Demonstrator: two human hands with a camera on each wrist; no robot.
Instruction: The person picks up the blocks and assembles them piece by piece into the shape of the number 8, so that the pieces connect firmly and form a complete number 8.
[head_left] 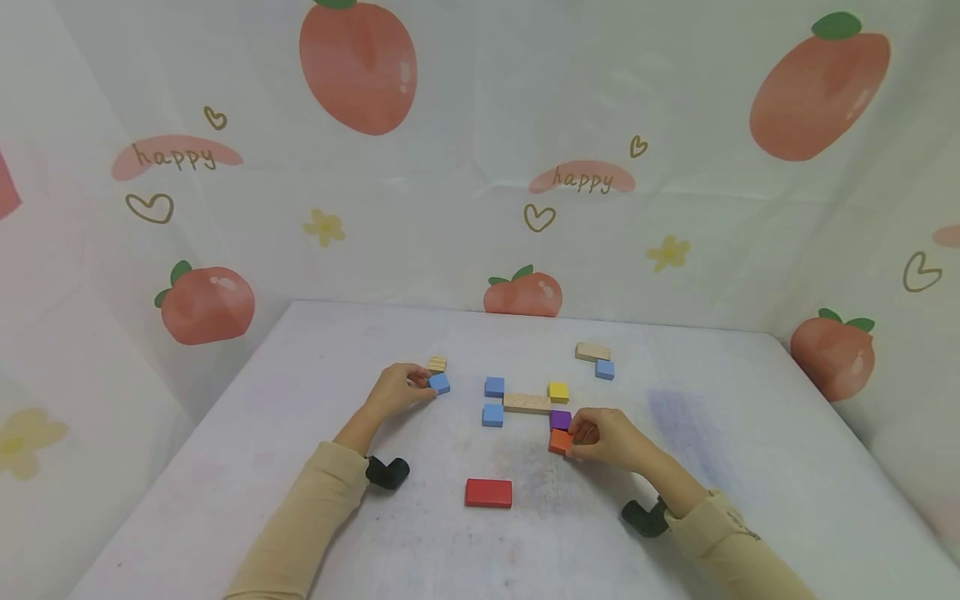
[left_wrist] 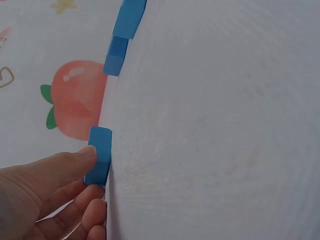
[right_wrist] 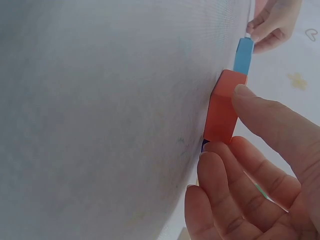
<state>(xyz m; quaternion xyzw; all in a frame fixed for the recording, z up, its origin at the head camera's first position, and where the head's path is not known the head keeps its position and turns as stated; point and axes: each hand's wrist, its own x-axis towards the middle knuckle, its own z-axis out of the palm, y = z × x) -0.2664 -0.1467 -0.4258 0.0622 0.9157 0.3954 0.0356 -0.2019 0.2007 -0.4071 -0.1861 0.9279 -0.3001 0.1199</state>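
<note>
Left hand: I see the left hand [head_left: 397, 387] with thumb and fingers almost together, pinching a blue block [head_left: 439, 383].
Blue block: left of the main group, just in front of a striped wooden block [head_left: 437, 364].
Right hand: on my feed the right hand [head_left: 609, 435] pinches an orange block [head_left: 561, 442] under its thumb, the other fingers loosely bent.
Orange block: low on the table [head_left: 375, 550], just on the near side of a purple block [head_left: 561, 420]; I can't tell whether they touch.
Wooden bar: the wooden bar [head_left: 527, 404] lies crosswise, a far blue cube [head_left: 494, 386] and a near blue cube [head_left: 492, 414] by its left end, a yellow block [head_left: 558, 392] and the purple one by its right.
Red block: the red block [head_left: 488, 492] lies nearest the person, between the forearms.
Far right: I see a pale plank [head_left: 593, 351], with an outer blue cube [head_left: 604, 369] beside its near edge.
</note>
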